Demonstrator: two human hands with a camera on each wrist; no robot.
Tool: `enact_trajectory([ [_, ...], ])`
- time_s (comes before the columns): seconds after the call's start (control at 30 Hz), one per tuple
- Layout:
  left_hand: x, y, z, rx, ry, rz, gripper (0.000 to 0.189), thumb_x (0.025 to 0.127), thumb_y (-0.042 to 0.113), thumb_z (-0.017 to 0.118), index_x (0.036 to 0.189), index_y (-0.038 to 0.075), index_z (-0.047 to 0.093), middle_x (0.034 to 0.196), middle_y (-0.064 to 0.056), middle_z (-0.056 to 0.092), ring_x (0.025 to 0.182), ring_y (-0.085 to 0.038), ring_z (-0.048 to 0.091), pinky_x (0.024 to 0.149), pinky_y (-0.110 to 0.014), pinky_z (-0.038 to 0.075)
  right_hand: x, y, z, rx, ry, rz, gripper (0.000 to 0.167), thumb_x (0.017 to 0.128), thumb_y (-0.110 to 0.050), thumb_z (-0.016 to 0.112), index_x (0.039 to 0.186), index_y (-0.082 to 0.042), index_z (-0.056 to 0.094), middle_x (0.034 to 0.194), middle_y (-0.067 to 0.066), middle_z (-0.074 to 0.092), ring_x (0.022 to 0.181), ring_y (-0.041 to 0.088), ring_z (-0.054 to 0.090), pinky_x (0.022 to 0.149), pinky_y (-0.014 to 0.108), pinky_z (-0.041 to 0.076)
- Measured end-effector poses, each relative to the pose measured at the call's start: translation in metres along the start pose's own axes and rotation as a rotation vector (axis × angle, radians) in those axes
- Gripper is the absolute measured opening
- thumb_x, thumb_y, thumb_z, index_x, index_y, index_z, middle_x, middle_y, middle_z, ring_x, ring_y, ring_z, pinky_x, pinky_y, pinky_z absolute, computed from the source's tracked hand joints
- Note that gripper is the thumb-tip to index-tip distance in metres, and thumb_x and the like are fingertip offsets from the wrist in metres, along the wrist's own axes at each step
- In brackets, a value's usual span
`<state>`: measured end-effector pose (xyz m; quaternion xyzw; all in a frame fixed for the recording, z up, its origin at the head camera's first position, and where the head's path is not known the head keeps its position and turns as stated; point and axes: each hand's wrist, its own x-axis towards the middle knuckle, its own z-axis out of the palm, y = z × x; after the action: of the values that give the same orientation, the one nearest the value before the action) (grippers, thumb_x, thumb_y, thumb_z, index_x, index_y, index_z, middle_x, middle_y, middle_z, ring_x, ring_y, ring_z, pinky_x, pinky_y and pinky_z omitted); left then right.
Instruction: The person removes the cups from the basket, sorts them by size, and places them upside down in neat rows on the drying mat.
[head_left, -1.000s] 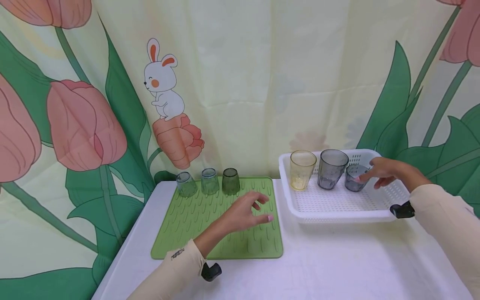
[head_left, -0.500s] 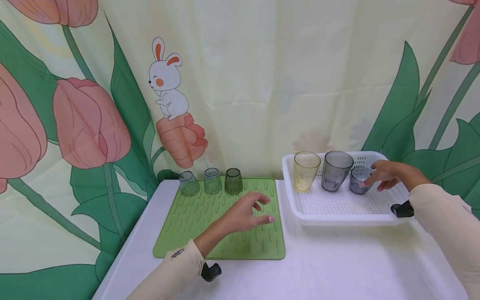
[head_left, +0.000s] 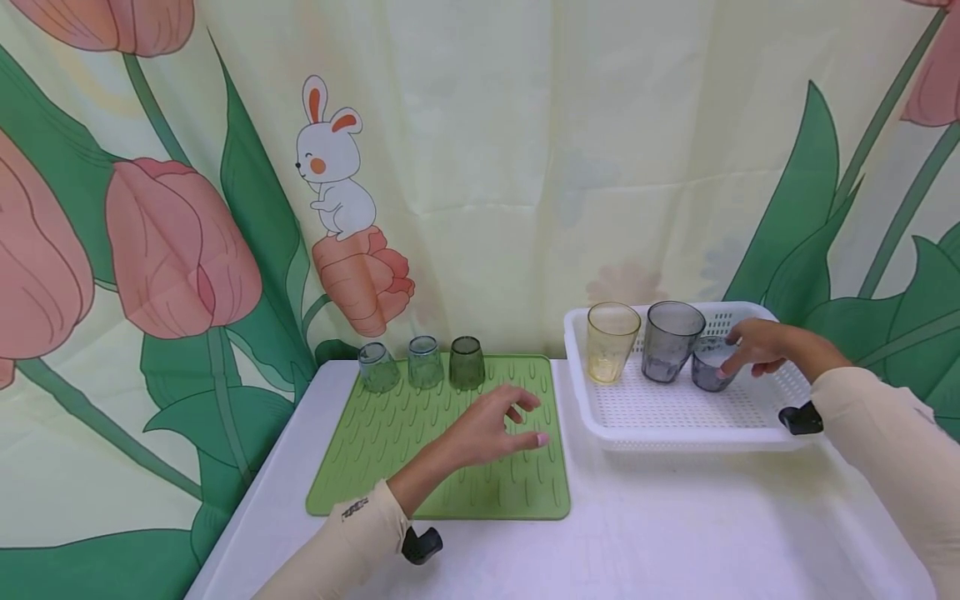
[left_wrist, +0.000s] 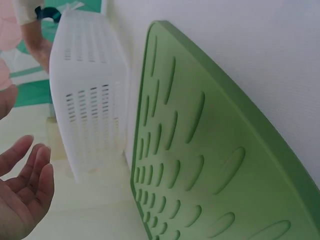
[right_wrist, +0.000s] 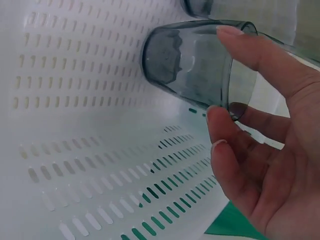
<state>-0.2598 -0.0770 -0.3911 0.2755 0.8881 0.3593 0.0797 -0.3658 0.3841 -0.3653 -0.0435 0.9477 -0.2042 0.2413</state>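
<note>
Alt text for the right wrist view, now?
A right hand holds a small blue-grey glass tumbler near its rim, between thumb and fingers, inside a white perforated plastic basket. Part of another glass shows at the top edge.

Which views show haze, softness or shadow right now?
Head: faint shadow on the white tablecloth in front of the white perforated basket; left wrist: basket soft and washed out, green drying mat clearer; right wrist: basket wall pale and hazy, small grey tumbler clearer.
</note>
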Motion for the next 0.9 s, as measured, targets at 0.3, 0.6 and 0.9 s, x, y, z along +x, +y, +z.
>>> enact_trajectory([
  [0.3, 0.001, 0.003, 0.002, -0.001, 0.004, 0.004, 0.049, 0.087, 0.038, 0.079, 0.127, 0.016, 0.062, 0.125, 0.001, 0.064, 0.105, -0.014, 0.063, 0.082, -0.024, 0.053, -0.012, 0.004, -0.002, -0.008, 0.097, -0.083, 0.087, 0.083, -0.039, 0.081, 0.130, 0.023, 0.042, 0.104, 0.028, 0.059, 0.066, 0.021, 0.056, 0.060, 0.034, 0.050],
  [0.6, 0.002, 0.009, 0.003, -0.002, -0.006, 0.003, 0.050, 0.087, 0.038, 0.079, 0.129, 0.016, 0.062, 0.125, 0.002, 0.064, 0.105, -0.013, 0.063, 0.081, -0.024, 0.053, -0.032, 0.003, -0.003, -0.023, 0.186, -0.136, 0.084, 0.085, -0.040, 0.078, 0.132, 0.020, 0.043, 0.121, 0.039, 0.054, 0.075, 0.022, 0.063, 0.067, 0.043, 0.057],
  [0.9, 0.002, 0.013, 0.003, -0.020, -0.002, 0.025, 0.049, 0.088, 0.036, 0.078, 0.129, 0.016, 0.061, 0.125, 0.001, 0.064, 0.106, -0.017, 0.064, 0.083, -0.026, 0.053, -0.053, 0.011, -0.004, 0.004, 0.293, -0.147, 0.080, 0.085, -0.042, 0.077, 0.134, 0.014, 0.046, 0.125, 0.037, 0.053, 0.076, 0.021, 0.065, 0.068, 0.045, 0.058],
])
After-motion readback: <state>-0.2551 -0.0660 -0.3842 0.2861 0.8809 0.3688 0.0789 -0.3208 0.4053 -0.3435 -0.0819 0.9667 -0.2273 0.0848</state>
